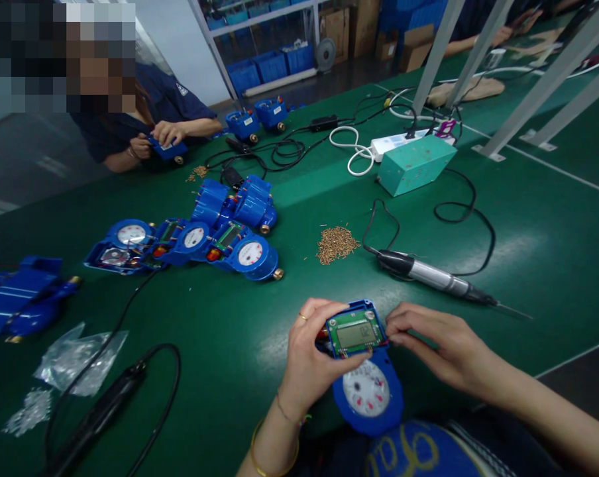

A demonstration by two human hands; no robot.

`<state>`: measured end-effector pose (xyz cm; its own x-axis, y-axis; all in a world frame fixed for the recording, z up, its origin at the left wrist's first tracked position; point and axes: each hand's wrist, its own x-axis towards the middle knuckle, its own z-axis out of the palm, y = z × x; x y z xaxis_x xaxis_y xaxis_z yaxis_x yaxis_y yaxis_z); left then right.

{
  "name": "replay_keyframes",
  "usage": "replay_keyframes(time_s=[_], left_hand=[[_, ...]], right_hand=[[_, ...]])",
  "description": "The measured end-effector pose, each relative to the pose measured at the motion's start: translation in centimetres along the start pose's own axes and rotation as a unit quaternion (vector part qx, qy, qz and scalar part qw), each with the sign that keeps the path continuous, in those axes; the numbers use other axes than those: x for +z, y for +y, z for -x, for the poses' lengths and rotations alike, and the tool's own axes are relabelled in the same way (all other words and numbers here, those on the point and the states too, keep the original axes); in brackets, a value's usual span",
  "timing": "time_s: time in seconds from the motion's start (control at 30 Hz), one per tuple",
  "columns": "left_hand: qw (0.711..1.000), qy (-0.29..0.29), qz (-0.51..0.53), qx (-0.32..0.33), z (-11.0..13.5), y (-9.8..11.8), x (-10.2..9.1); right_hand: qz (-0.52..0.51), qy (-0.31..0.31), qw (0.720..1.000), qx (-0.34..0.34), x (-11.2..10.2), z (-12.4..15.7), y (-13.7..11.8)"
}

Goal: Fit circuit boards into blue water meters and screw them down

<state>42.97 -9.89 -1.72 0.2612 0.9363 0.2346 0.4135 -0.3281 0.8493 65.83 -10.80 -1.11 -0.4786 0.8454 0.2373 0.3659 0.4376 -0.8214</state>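
A blue water meter lies at the table's near edge, its round white dial toward me. Its open housing shows a green circuit board with a small grey display. My left hand is wrapped round the housing's left side, thumb across the board's lower edge. At the housing's right edge, my right hand has its fingertips pinched together; whatever they hold, if anything, is hidden. Just beyond lies a pile of small brass screws. An electric screwdriver rests to the right of the screws, its thin bit pointing right.
Several more blue meters stand left of centre. A plastic bag and a second, black screwdriver lie at the near left. Toward the back right are a green box, a power strip and metal posts. A co-worker handles another meter across the table.
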Motion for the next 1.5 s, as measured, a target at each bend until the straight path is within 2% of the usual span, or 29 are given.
replay_keyframes(time_s=[0.23, 0.47, 0.57, 0.7, 0.83, 0.97, 1.2, 1.33, 1.5], left_hand=[[1.0, 0.004, 0.001, 0.004, 0.1, -0.1, 0.0], [1.0, 0.002, -0.004, -0.01, 0.1, -0.2, 0.0], [1.0, 0.009, -0.007, -0.006, 0.3, -0.2, 0.0], [1.0, 0.013, 0.001, -0.01, 0.4, -0.3, 0.1], [1.0, 0.026, 0.01, -0.01, 0.4, -0.2, 0.3], [0.999, 0.013, 0.028, -0.033, 0.4, -0.1, 0.4], [0.997, -0.006, 0.021, -0.069, 0.2, 0.4, 0.7], [0.996, -0.027, 0.029, -0.083, 0.2, 0.7, 0.7], [0.999, 0.011, -0.004, -0.048, 0.4, 0.9, 0.9]], right_hand=[[-0.047, 0.019, 0.999, 0.019, -0.1, 0.0, 0.5], [-0.101, 0.069, 0.983, 0.135, 0.7, -0.2, -1.1], [-0.096, 0.118, 0.975, 0.164, 1.7, 0.2, -2.2], [-0.048, 0.179, 0.974, 0.131, 3.1, 0.9, -2.8], [0.046, 0.233, 0.971, 0.032, 4.3, 1.5, -2.1], [0.131, 0.227, 0.964, -0.043, 4.9, 1.5, -1.4], [0.162, 0.227, 0.959, -0.052, 5.2, 2.0, -1.1], [0.152, 0.221, 0.963, -0.027, 5.0, 2.8, -1.0], [0.157, 0.215, 0.963, -0.027, 4.9, 3.2, -1.1]])
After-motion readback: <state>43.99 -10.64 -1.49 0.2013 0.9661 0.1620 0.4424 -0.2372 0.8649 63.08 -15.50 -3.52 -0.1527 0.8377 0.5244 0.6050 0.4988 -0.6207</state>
